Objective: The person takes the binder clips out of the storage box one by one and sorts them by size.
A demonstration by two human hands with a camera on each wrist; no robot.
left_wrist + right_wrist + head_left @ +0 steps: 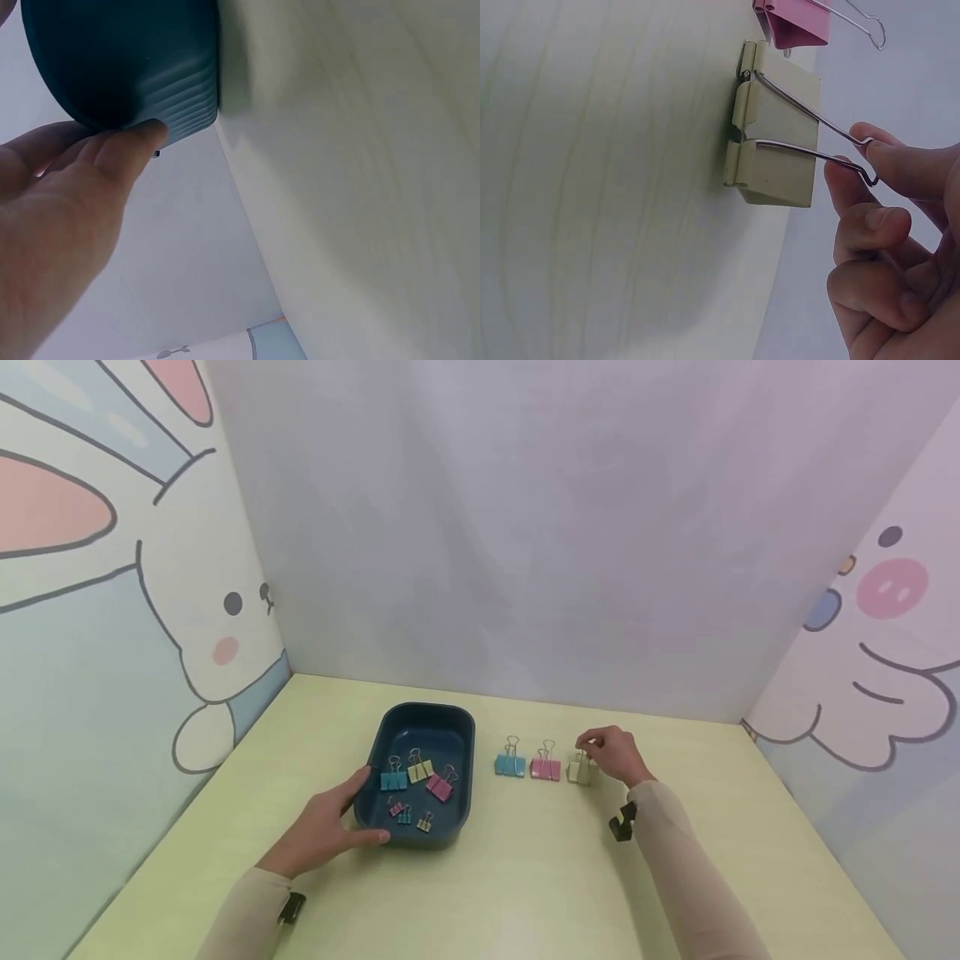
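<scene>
My left hand (318, 828) grips the left side of a dark blue tray (423, 727), its thumb along the near corner. In the left wrist view its fingers bend at the rim of the tray (124, 52). Between right thumb and finger I pinch the wire handle of a large pale yellow binder clip (784, 135). That clip stands on the table at the right end of a row, below my right hand (617, 755). A pink binder clip (545, 769) and a blue binder clip (510, 766) stand to its left, handles up.
Inside the tray lie medium blue (393, 781), yellow (420, 772) and pink (439, 788) clips. Smaller pink (395, 809), blue (405, 816) and yellow (424, 825) ones lie nearer me. A pale wall (510, 568) rises behind the table (540, 877), with cartoon-printed panels at both sides.
</scene>
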